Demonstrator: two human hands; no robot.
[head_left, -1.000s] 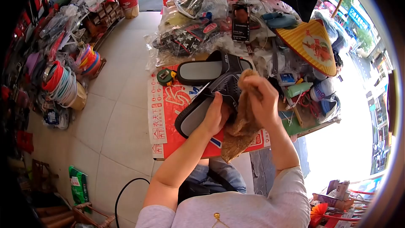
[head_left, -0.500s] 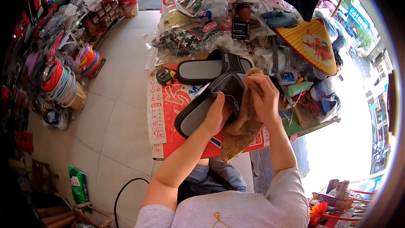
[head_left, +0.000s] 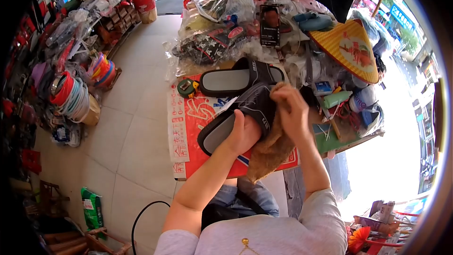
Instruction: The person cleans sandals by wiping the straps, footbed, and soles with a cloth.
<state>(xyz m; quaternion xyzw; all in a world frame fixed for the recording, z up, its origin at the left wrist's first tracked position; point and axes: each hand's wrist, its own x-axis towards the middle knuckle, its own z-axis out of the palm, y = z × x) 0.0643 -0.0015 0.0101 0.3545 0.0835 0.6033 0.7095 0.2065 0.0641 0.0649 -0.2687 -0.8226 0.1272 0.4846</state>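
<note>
My left hand (head_left: 245, 134) grips a black slide sandal (head_left: 219, 134) with a grey footbed, its fingers tucked under the strap and its thumb on top. A brown cloth (head_left: 271, 153) is bunched in my right hand (head_left: 290, 108), pressed to the toe end of that sandal, and its lower part hangs towards me. The matching slide sandal (head_left: 225, 80) lies just behind on a red and white printed sheet (head_left: 181, 132). A green and black tape measure (head_left: 187, 88) sits left of it. The fingertips of my left hand are hidden by the strap.
Plastic-wrapped goods (head_left: 212, 42) pile up behind the sandals, with a phone (head_left: 270, 26) propped among them. A yellow conical hat (head_left: 349, 49) and a green bottle (head_left: 337, 98) lie to the right. Stacked basins (head_left: 71, 94) stand on the left by the tiled floor (head_left: 134, 80).
My right hand has shifted slightly along the sandal's toe end with the cloth. My left hand keeps its hold on the sandal. The whole view has moved a little.
</note>
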